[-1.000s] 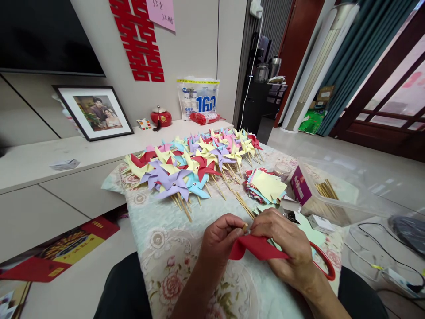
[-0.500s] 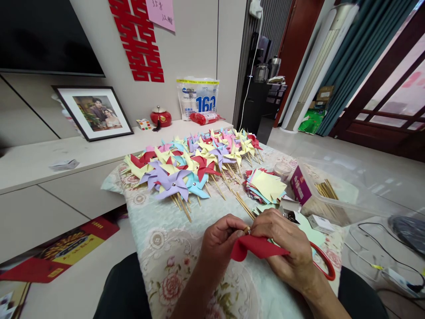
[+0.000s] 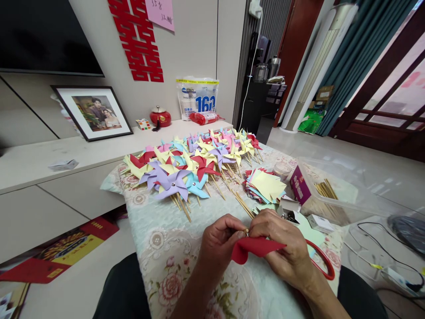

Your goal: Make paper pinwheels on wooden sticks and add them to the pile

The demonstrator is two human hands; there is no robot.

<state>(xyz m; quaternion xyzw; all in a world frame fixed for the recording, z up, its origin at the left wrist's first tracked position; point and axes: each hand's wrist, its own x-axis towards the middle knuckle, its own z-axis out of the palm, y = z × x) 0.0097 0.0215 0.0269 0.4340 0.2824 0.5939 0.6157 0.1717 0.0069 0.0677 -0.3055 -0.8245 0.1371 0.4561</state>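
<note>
A red paper pinwheel (image 3: 257,247) is between my two hands, low over the front of the table, its edge curling downward. My left hand (image 3: 217,243) pinches its left side. Close to the left fingertips shows the tip of a wooden stick (image 3: 246,231) with a small metal pin at it. My right hand (image 3: 282,241) closes on the pinwheel's right side, its fingers bent and partly hidden by the paper. Beyond my right hand lie more wooden sticks (image 3: 244,204), a small open box of pins (image 3: 289,215) and red-handled scissors (image 3: 327,266), partly covered by the hand.
Finished pinwheels (image 3: 174,184) in several colours cover the table's far side. A stack of cut paper (image 3: 265,185) lies right of them. A clear plastic bin (image 3: 352,206) with sticks stands at the right edge, a small white box (image 3: 320,223) before it. Cables (image 3: 392,235) run across the floor.
My right hand and the red paper have shifted slightly left and turned a little. My left hand stays almost in place. The rest of the table looks the same.
</note>
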